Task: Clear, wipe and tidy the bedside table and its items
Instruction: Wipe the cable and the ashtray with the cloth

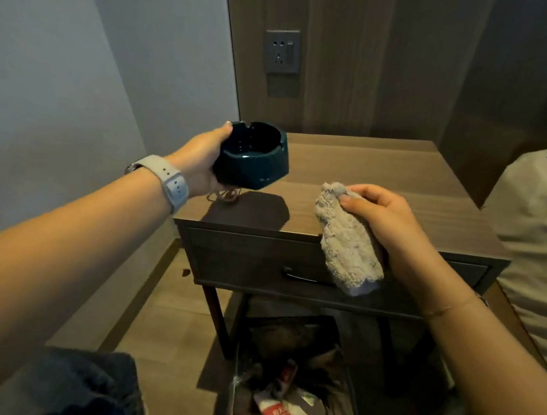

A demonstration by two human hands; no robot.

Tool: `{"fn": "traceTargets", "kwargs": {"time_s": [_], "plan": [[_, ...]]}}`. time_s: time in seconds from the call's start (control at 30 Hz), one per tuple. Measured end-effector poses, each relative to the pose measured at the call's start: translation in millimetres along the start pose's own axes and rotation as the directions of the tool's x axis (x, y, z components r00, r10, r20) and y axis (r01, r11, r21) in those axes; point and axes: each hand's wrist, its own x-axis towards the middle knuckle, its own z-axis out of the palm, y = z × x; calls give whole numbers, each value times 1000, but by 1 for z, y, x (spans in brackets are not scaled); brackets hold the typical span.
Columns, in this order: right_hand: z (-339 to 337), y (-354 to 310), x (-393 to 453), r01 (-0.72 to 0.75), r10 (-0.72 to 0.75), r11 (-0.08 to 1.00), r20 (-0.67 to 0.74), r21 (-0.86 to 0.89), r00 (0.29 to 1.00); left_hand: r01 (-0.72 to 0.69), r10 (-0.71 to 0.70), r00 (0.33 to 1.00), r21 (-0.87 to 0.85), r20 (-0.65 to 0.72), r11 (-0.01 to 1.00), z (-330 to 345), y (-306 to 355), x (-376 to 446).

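Note:
My left hand [199,159] grips a dark green ceramic ashtray [253,159] by its left side and holds it tilted in the air above the left part of the wooden bedside table [388,172]. My right hand [390,220] grips a fluffy grey cloth [347,239] over the table's front edge; the cloth hangs down past the drawer front [242,258]. A small thin object [227,197] lies on the tabletop just under the ashtray, mostly hidden.
A waste bin [291,400] lined with a clear bag and holding wrappers stands on the floor under the table. A wall socket [282,51] is above the table. A bed with white linen [540,244] borders the table's right side. A grey wall lies left.

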Motion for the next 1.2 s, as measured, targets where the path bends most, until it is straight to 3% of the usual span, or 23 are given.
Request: {"fn": "traceTargets", "kwargs": {"time_s": [0.17,0.27,0.43,0.63,0.8,0.9,1.07,1.13,1.2], "plan": [[3,1,48,37,-17,991,-148,132,989,48,-51,998,-69,-47,996,7,25,56],[5,9,72,-31,57,987,-159,161,986,72,-77,994,-65,-74,995,5,35,101],[12,11,91,-131,131,991,-25,-30,991,84,-87,986,-28,-141,996,3,41,165],[15,24,108,-31,3,941,-84,-336,996,111,-108,981,15,-161,994,7,24,205],[18,32,114,127,-231,858,-153,-498,961,46,-5,976,180,-219,983,2,14,225],[24,35,119,152,-292,836,-192,-528,937,7,117,950,395,-290,919,-12,6,254],[34,38,128,184,-336,829,-207,-529,919,68,164,911,530,-379,845,-19,1,232],[36,36,131,187,-336,829,-202,-526,920,-45,297,908,634,-297,772,-15,4,192],[40,34,131,172,-303,857,-204,-486,931,-233,438,879,631,-190,740,-16,0,148]]}}
